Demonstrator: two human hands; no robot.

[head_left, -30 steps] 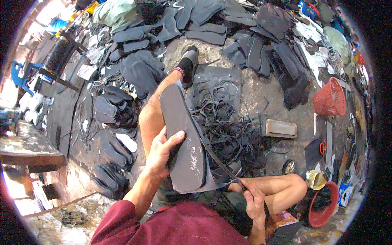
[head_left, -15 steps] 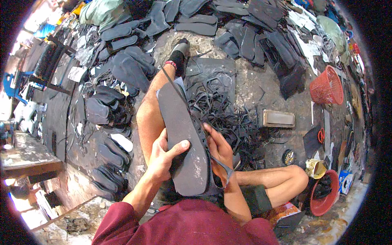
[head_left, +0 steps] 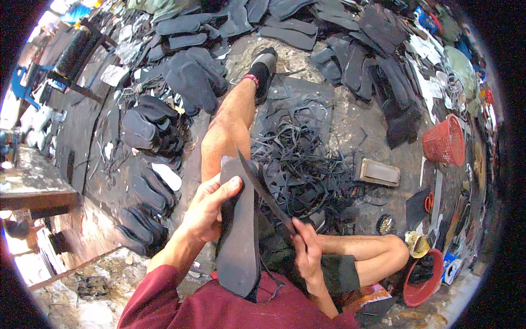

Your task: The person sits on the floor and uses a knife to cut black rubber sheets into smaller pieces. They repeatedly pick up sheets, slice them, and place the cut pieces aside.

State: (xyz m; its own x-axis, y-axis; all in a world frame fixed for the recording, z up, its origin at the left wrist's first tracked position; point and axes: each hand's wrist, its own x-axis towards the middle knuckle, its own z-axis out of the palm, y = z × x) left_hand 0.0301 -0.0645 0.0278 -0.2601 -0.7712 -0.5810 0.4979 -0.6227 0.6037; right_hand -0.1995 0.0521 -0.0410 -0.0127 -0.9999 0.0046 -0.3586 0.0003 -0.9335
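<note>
My left hand [head_left: 212,205] grips a dark grey shoe sole [head_left: 239,241], thumb on top and the fingers hidden beneath. The sole lies lengthwise toward my body, its lower end against my maroon shirt. My right hand [head_left: 308,249] is closed around a long, dark knife [head_left: 272,204]; its handle is hidden in the fist. The blade slants up and left, its pointed tip near the sole's upper end. Whether it touches the sole I cannot tell. A thin dark strip [head_left: 274,293] curls beside the sole's lower end.
A tangled heap of dark offcuts [head_left: 296,164] lies between my legs. Stacked soles [head_left: 192,77] surround me at the left and far side. To the right are a whetstone-like block [head_left: 379,172], a red basket [head_left: 444,140], orange-handled scissors [head_left: 429,202] and a red tub [head_left: 422,290].
The sole has moved down toward my body and its upper end now sits by my left thumb. My right hand has turned, raising the knife up and left. The view has shifted slightly.
</note>
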